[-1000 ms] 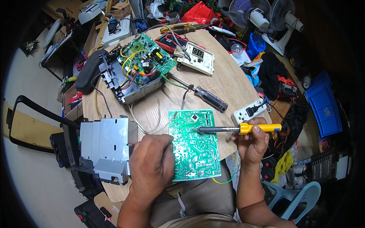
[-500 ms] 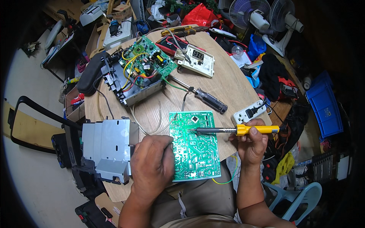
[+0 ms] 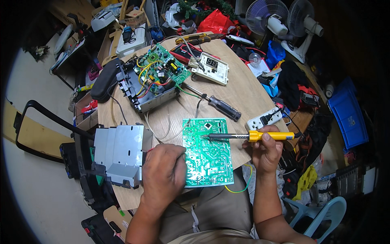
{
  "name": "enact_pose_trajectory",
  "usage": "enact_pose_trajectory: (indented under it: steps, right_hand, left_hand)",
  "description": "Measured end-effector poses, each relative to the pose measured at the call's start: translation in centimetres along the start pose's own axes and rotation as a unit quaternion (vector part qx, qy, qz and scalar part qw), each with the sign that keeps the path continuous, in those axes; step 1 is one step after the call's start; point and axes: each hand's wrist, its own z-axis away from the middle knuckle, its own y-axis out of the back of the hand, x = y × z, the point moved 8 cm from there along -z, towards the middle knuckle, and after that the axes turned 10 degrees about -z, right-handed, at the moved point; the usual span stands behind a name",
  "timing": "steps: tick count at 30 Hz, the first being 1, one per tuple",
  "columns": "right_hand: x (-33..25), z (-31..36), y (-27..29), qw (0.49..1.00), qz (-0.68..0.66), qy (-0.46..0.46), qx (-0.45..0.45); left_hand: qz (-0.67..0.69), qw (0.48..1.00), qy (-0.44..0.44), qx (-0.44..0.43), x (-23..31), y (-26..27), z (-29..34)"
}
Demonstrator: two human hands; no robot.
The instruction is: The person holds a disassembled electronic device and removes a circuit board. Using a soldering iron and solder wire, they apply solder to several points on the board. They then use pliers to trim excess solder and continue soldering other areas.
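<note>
1. The left hand (image 3: 162, 173) presses the green circuit board's (image 3: 207, 156) left edge onto the wooden surface (image 3: 239, 91).
2. The right hand (image 3: 266, 152) grips a yellow-handled soldering iron (image 3: 252, 136), tip touching the board's upper part.

Two bare forearms, entering from six o'clock, no sleeves, watch or gloves. Left hand (image 3: 162, 175) broad, back uppermost, knuckles rounded. Right hand (image 3: 266, 152) at about four o'clock, thumb nail showing. No rings visible on the fingers (image 3: 178, 152). Khaki trousers (image 3: 211, 215) below, with a pale drawstring.
</note>
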Motion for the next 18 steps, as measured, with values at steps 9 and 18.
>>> enact_pose_trajectory:
  steps: [9, 18]
  right_hand:
    - [0.1, -0.1, 0.0, 1.0, -0.016, -0.003, -0.02]
    - [0.1, 0.4, 0.2, 0.999, -0.026, -0.036, 0.001]
  left_hand:
    - [-0.127, 0.981, -0.082, -0.124, 3.2, 2.4, 2.8]
    - [-0.133, 0.98, -0.039, -0.145, 2.5, 1.3, 5.3]
